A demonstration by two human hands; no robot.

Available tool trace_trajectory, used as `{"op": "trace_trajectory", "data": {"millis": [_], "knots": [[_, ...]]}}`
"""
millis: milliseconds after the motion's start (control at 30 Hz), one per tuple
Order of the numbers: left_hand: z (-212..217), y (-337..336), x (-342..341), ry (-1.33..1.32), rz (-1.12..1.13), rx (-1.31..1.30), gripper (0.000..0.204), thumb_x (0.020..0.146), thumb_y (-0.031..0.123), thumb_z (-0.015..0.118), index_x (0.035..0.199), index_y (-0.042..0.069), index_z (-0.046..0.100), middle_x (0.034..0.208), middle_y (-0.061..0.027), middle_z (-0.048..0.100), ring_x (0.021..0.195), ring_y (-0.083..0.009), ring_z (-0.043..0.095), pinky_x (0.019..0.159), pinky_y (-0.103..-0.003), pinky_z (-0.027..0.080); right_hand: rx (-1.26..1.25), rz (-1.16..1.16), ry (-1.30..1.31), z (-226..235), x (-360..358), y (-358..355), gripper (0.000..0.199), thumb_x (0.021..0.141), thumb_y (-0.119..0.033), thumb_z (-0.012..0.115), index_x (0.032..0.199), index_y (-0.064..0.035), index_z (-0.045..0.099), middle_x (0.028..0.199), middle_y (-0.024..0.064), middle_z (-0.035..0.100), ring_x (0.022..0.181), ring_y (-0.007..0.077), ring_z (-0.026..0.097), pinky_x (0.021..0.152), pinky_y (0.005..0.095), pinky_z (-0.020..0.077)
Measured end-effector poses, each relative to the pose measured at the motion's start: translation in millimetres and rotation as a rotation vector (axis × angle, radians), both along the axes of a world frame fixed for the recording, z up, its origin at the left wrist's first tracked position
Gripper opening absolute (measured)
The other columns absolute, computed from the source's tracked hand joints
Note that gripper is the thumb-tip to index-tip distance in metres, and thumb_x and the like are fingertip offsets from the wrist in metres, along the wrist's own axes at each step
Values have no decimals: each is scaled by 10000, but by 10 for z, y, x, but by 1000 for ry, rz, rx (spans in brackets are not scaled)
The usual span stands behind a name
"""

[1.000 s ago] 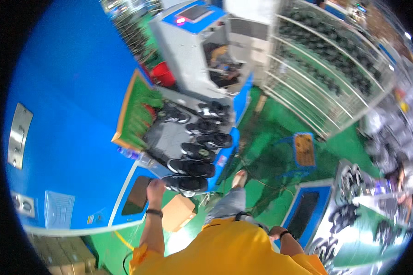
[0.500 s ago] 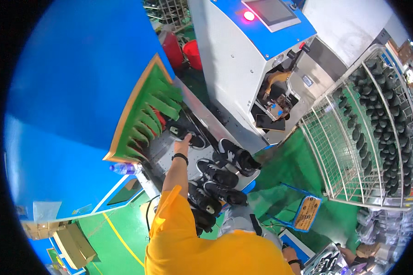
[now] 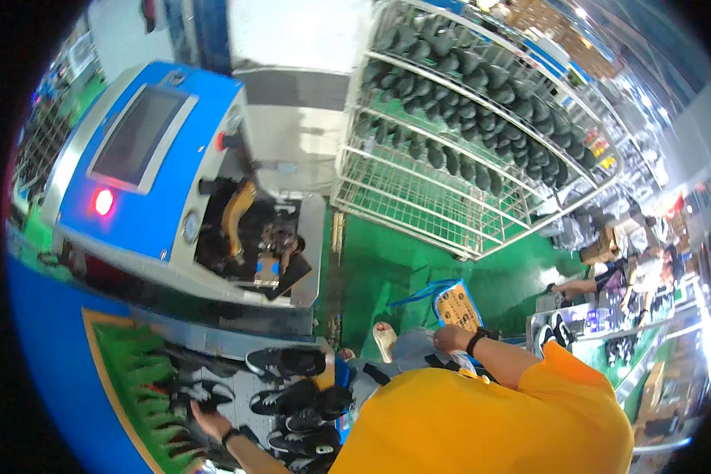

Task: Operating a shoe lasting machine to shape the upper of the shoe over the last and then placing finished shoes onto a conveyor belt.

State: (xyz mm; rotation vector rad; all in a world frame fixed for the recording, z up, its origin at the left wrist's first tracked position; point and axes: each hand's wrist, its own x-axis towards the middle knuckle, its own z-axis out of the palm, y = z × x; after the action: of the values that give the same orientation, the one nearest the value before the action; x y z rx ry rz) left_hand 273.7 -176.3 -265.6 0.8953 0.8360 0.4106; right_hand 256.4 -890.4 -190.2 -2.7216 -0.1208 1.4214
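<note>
My left hand [image 3: 209, 423] is at the lower left, beside a black shoe with white stripes [image 3: 202, 393] near the mouth of the blue machine's green strip curtain [image 3: 138, 395]. Its fingers look spread, and I see no grip around the shoe. Several more black-and-white shoes [image 3: 286, 363] lie in rows on a pale perforated plate [image 3: 243, 387], just right of that hand. My right hand [image 3: 453, 340] is low over my grey trousers, near the blue-framed stool [image 3: 457, 308]. Its fingers are too blurred to read.
A blue-and-white machine [image 3: 134, 213] with a screen and a lit red lamp stands at the left. A white wire rack [image 3: 419, 217] holds rows of dark shoe-shaped parts. A co-worker [image 3: 648, 272] is at the far right, near a bench with shoes [image 3: 559, 328].
The view has swung right, so the machine and rack sit further left. My left hand has come back slightly from the shoe it was touching. My right hand appears nearer my lap.
</note>
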Motion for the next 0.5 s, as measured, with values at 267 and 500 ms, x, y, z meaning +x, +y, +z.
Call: {"op": "trace_trajectory", "data": {"millis": [267, 500], "knots": [[2403, -2074, 802, -113, 164, 231, 534, 937, 414, 571, 1352, 79, 547, 1350, -139, 557, 1262, -315, 488, 1080, -563, 325, 499, 17, -161, 552, 1316, 901, 377, 901, -295, 547, 1214, -103, 631, 1063, 161, 697, 984, 353, 661, 839, 436, 516], [2013, -3457, 1722, -84, -326, 265, 483, 945, 382, 557, 1297, 52, 545, 1292, -148, 572, 1199, -296, 524, 1016, -514, 382, 1513, -82, 394, 1276, 2108, 1960, 1022, 881, -384, 690, 1554, -90, -20, 1410, 214, 437, 1324, 281, 428, 1076, 362, 350]]}}
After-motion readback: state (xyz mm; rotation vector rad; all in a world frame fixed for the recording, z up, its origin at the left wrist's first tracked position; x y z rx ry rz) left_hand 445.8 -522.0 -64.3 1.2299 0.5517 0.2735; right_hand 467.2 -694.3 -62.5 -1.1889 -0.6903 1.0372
